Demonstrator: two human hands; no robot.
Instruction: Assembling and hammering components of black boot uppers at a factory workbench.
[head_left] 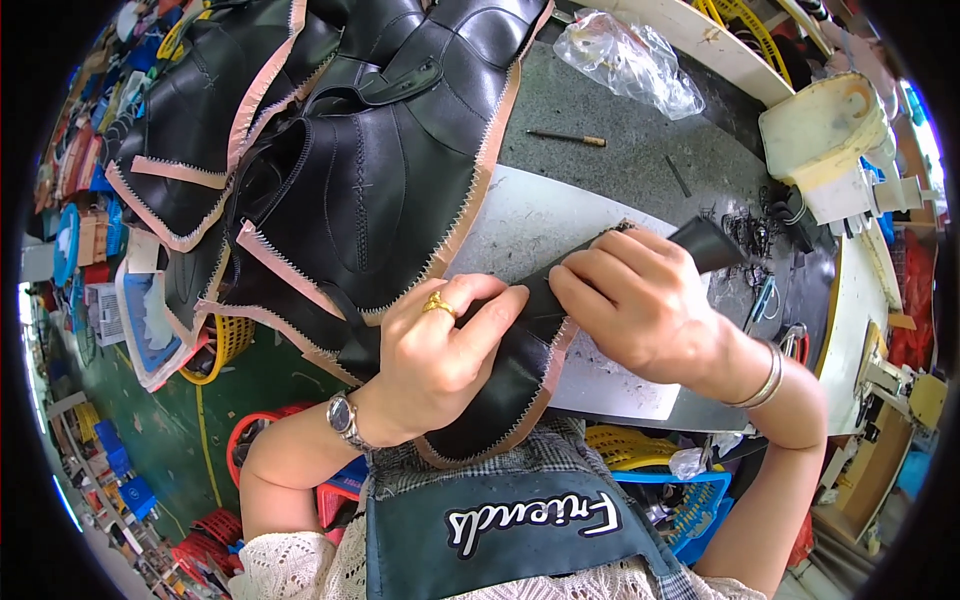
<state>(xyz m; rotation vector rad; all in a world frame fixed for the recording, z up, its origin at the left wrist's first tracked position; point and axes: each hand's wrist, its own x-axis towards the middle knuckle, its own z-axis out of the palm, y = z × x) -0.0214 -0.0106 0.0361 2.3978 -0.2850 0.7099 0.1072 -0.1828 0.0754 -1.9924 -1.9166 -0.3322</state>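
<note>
A black leather shoe upper (505, 390) with a pinkish zigzag-cut edge lies between my hands, its toe end hanging over the table's front edge against my apron. My left hand (445, 335) pinches the leather near the upper's middle, thumb and forefinger together. Just to the right, my right hand (635, 300) has its fingers curled over the same piece, and a black strip-like end (710, 245) sticks out beyond them. What lies under the right fingertips is hidden. A pale sheet (615, 390) is under the work.
More black shoe uppers (365, 200) are heaped at the left. Farther back lie a clear plastic bag (630, 65) and a thin pen-like tool (565, 138). Black scraps (735, 235) and scissors (765, 300) are at the right, below an off-white container (822, 130). A yellow basket (232, 345) stands lower left.
</note>
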